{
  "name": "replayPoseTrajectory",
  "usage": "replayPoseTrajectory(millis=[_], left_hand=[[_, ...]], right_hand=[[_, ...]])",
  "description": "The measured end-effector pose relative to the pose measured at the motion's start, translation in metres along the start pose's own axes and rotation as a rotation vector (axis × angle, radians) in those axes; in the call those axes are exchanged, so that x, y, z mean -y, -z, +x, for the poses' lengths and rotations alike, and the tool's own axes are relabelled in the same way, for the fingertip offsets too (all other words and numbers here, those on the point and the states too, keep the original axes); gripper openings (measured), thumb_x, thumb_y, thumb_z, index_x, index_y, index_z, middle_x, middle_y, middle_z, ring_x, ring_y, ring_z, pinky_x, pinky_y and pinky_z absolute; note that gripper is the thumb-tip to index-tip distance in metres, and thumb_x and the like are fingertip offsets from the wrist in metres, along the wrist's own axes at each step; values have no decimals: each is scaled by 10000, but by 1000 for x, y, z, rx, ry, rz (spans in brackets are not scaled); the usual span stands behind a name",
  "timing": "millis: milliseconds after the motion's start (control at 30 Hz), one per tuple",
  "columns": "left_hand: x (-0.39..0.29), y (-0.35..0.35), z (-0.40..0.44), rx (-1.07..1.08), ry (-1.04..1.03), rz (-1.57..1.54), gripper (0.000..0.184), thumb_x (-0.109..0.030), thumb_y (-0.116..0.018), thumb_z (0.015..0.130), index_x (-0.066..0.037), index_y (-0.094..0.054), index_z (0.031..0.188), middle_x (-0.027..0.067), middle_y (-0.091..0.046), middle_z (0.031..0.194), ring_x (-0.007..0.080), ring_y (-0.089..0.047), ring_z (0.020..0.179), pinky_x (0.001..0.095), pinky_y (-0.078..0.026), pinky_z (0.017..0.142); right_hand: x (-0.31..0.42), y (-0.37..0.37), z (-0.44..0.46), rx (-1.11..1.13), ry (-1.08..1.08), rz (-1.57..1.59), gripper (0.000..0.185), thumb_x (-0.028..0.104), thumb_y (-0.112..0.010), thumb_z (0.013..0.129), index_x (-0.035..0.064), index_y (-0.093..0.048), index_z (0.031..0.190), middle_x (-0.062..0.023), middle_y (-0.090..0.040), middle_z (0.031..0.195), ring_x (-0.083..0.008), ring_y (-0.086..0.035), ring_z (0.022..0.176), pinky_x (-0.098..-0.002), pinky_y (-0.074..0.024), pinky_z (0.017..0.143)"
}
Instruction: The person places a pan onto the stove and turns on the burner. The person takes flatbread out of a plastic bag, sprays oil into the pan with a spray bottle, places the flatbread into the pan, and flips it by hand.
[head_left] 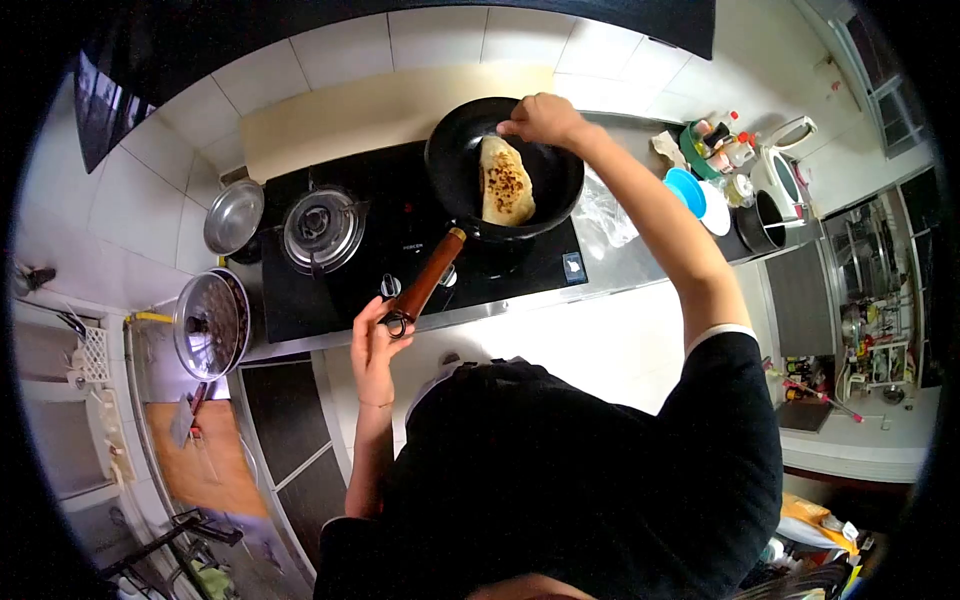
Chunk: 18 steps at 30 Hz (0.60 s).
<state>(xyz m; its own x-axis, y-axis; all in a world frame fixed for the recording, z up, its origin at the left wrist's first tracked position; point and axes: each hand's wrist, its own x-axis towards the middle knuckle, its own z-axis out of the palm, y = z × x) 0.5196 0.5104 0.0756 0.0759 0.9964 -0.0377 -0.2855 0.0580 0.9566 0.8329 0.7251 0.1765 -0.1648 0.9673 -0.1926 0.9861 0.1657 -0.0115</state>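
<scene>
A black wok [560, 190] sits on the right burner of the stove. In it lies a folded flatbread [507, 185], pale with browned spots on its upper face. My right hand [545, 120] reaches over the wok's far side, its fingers pinched together at the flatbread's top end. At the near side, my left hand [374, 352] grips the end of the wok's wooden handle [435, 272], thumb and fingers on either side of the hanging ring.
A bare gas burner [322, 228] and a metal pan [234, 220] are to the left. A glass-lidded pot [208, 325] stands by a cutting board [205, 458]. On the right are a plastic bag [608, 212], a blue bowl [686, 192], bottles and a dark pot [762, 222].
</scene>
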Motion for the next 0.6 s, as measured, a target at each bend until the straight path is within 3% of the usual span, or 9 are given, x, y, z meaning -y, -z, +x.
replayPoseTrajectory(millis=[67,100,133,200,333,400,433,467,600], left_hand=[[1,9,-6,15,27,-30,358,-248,-328,885,-51,-360,1182,124,-435,1128,178,-550,815,263,-463,678],[1,12,-7,12,28,-50,360,-253,-327,885,-49,-360,1180,129,-433,1134,177,-550,812,266,-461,679],[0,15,-9,7,28,-72,363,-257,-326,885,-46,-359,1179,133,-431,1139,177,-551,808,269,-459,680],[-6,19,-13,-14,22,-42,374,-276,-312,887,-38,-360,1171,145,-428,1150,175,-550,802,273,-449,683],[-8,30,-18,-65,25,-15,368,-267,-318,886,-38,-362,1171,147,-437,1142,173,-550,798,281,-448,685],[-12,30,-20,-95,32,3,366,-260,-326,885,-39,-362,1174,147,-440,1140,173,-549,795,284,-447,689],[-11,32,-20,-85,24,16,369,-260,-327,884,-41,-358,1180,145,-437,1145,171,-542,801,289,-440,701],[-12,32,-21,-84,20,28,370,-259,-325,885,-38,-360,1180,145,-435,1148,168,-542,804,292,-441,703],[-15,31,-21,-117,21,9,322,-183,-302,884,-16,-360,1153,156,-457,1112,173,-544,794,266,-442,684]], right_hand=[[-7,-57,10,-157,-122,-17,298,257,-454,789,116,-508,1046,-170,-538,984,-299,-537,853,-357,-426,743],[-15,-87,15,-51,-61,4,389,158,-420,784,194,-403,1171,-192,-407,1154,-294,-444,1018,-371,-383,824],[4,-76,-13,101,116,-416,468,89,-422,757,212,-375,1206,-187,-302,1230,-270,-340,1123,-381,-337,884],[-4,-102,-12,-45,171,-422,501,50,-438,735,232,-394,1200,-175,-362,1186,-273,-396,1079,-365,-350,881],[-7,-68,-3,43,28,-125,526,19,-492,664,252,-469,1136,-172,-437,1048,-285,-504,926,-327,-417,804],[-10,-73,-4,-27,138,-142,425,64,-524,671,55,-484,1094,-245,-403,1123,-318,-544,872,-340,-445,763],[2,-63,-22,54,156,-122,626,-53,-428,638,253,-414,1183,-228,-281,1238,-319,-420,1060,-332,-392,844],[-4,-77,-12,232,95,17,663,-38,-426,642,243,-341,1236,-225,-86,1323,-319,-310,1159,-373,-308,931],[4,-76,-32,-4,109,-124,745,105,-564,679,243,-178,1300,-179,74,1345,-295,-212,1215,-498,-118,978]])
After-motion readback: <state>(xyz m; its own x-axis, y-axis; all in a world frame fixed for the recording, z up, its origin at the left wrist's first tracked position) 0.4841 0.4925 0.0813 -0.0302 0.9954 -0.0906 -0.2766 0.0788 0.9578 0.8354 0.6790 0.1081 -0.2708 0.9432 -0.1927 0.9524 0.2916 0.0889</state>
